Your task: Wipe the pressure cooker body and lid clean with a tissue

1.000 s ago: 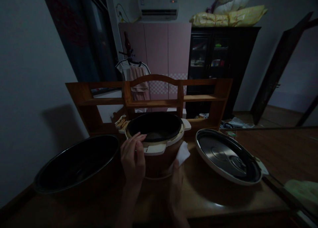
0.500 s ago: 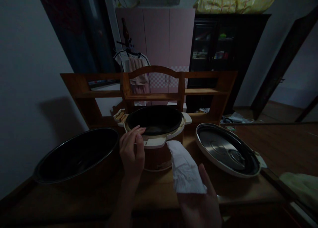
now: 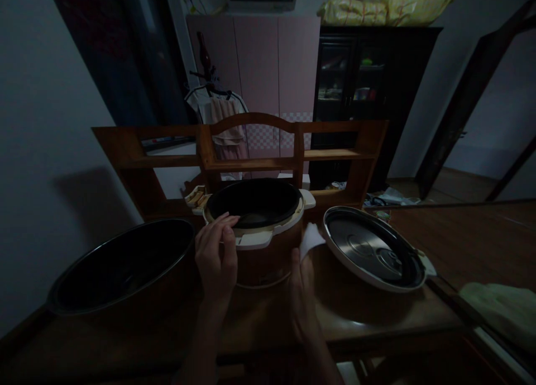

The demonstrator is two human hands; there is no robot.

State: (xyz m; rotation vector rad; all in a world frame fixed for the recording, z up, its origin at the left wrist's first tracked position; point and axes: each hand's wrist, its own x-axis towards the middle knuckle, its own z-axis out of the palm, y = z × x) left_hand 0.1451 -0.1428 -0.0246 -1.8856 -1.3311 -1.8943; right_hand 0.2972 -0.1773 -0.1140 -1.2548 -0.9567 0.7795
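A brown electric cooker body point(image 3: 262, 259) with a cream rim stands open on the wooden table point(image 3: 368, 312). My left hand point(image 3: 215, 256) grips its left rim, fingers curled over the edge. My right hand point(image 3: 302, 287) presses a white cloth point(image 3: 310, 239) against the cooker's right side; the fingers are closed on the cloth.
A black inner pot point(image 3: 121, 267) sits at the left. The cooker's lid point(image 3: 372, 253) lies upside down at the right. A wooden shelf unit point(image 3: 238, 150) stands behind the cooker. A pale green cloth point(image 3: 500, 307) lies at the far right edge.
Half a second ago my right hand was drawn back with the white cloth spread open; now it has returned to the cooker's right side. The left hand has stayed on the rim.
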